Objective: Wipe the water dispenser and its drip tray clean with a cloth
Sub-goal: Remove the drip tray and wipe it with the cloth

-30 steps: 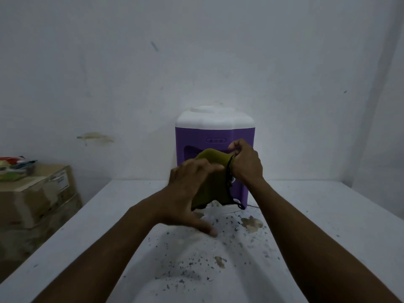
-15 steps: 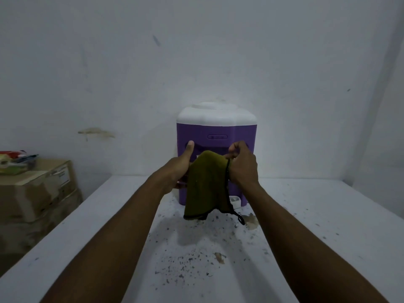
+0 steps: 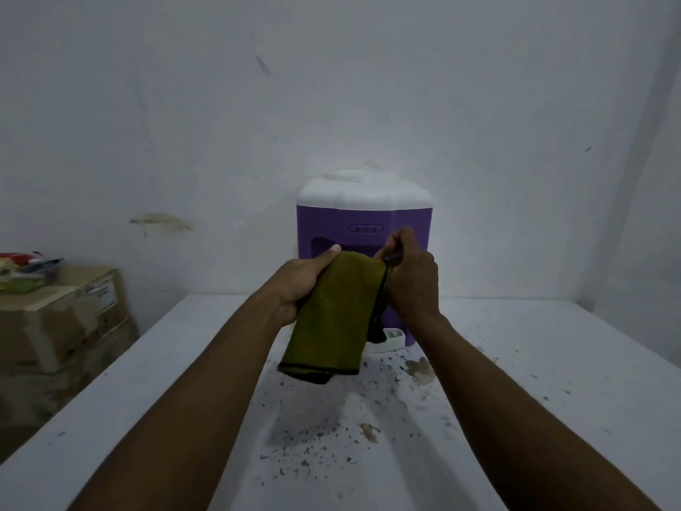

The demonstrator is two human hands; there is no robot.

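White wall and a white worktop (image 3: 552, 363) frame the job. The purple water dispenser (image 3: 363, 215) with its white top stands at the back against the wall. Its white drip tray (image 3: 392, 337) pokes out at the foot, and only its right part shows past the cloth (image 3: 331, 319).

That cloth, olive green, hangs between us and the dispenser, clear of the machine as far as we can judge. Our left hand (image 3: 298, 282) grips its left edge, thumb up by the top corner. Our right hand (image 3: 409, 278) pinches the top right corner and the dark trim there.

A second ago the left hand lay spread over a bunched cloth, and half a second ago it had shifted to the edge. Now the cloth hangs lower as a flat folded panel, its hem just above the worktop. We read that as the cloth being readied. We judge that the wiping of dispenser and tray is still ahead.

Dark specks (image 3: 313, 448) and a brownish stain (image 3: 420, 370) litter the worktop in front of the tray. Whether the tray holds water we cannot tell.

Off to the left, beside the worktop, a cardboard box (image 3: 62, 319) sits closed, its contents hidden. On it rests a small tub (image 3: 22, 271) of red and green oddments too blurred to name.
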